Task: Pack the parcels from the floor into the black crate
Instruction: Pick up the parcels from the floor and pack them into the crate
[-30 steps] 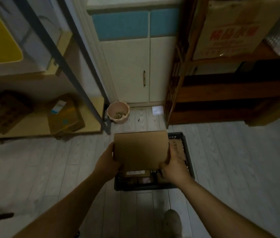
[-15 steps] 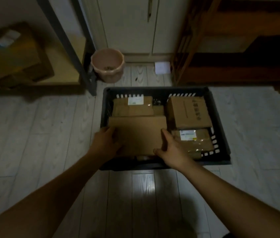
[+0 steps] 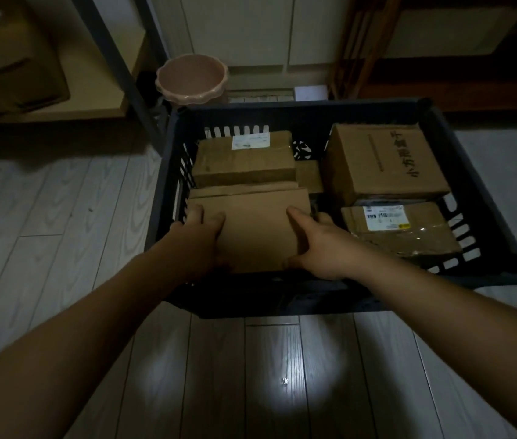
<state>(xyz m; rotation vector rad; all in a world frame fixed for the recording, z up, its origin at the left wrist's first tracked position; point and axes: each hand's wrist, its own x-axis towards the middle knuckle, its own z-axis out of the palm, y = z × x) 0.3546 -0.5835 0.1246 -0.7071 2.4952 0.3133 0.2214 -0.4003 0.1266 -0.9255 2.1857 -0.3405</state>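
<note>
The black crate (image 3: 485,198) stands on the floor in front of me with several cardboard parcels inside. A flat brown parcel (image 3: 257,229) lies in its near left part. My left hand (image 3: 198,239) grips that parcel's left edge, thumb on top. My right hand (image 3: 320,245) holds its right edge, thumb on top and fingers down the side. Behind it sits a labelled parcel (image 3: 244,160). A tall box with printed characters (image 3: 383,163) fills the far right, and a taped, labelled parcel (image 3: 403,229) lies near right.
A pink bowl-shaped pot (image 3: 192,79) stands just behind the crate's left corner, beside a dark metal rack leg (image 3: 124,74). Cardboard boxes (image 3: 10,64) rest on a low shelf at left. A wooden shelf unit (image 3: 358,49) rises behind at right. Pale floorboards surround the crate.
The flat parcel went from held up over the crate down into its near left part. The view dropped and came closer to the crate. Both hands stay on the parcel's edges.
</note>
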